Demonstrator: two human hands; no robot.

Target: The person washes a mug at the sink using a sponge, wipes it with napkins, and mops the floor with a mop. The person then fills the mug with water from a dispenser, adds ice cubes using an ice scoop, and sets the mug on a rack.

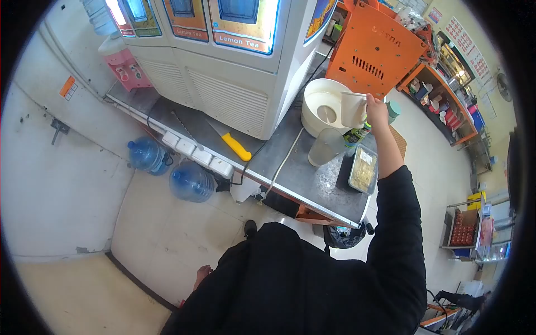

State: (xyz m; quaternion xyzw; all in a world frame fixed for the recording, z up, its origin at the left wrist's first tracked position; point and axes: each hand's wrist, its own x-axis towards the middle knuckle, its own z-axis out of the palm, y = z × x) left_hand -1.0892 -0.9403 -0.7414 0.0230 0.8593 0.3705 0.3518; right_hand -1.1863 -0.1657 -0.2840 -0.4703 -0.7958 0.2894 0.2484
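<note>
My right hand is closed on the handle of a white jug, which is held at the right rim of a large white bucket on the grey counter. Pale liquid shows in the bottom of the bucket. Just in front of it stands a clear plastic container, with a green-labelled bottle and a covered tray of pale food to its right. Low beside my body, my left hand is partly hidden by the dark sleeve; its fingers look curled, and what they hold, if anything, is unclear.
A drink dispenser takes up the counter's left part, with a yellow-handled knife before it. An orange metal panel rises behind the bucket. Blue water bottles stand on the floor. Cables cross the counter.
</note>
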